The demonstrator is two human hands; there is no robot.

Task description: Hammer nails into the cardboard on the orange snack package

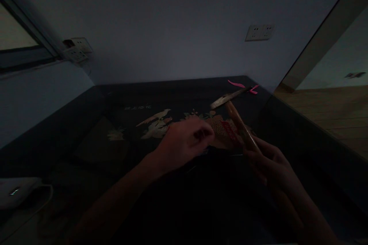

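Note:
A hammer with a wooden handle [239,122] slants up and to the left from my right hand [268,159], whose fingers wrap round the lower handle. Its metal head [227,99] is raised over the dark tabletop. To the left, my left hand [188,138] is curled, with thumb and fingertips together; whether anything small is between them is too dark to tell. Beneath and behind the hands, the dark table [172,92] carries a printed picture with a bird [156,116] and flowers.
A pink-handled tool [253,89] lies at the table's back right corner. Sockets sit on the wall at the right [259,32] and left [78,49]. A white device [17,193] with a cable is at the lower left.

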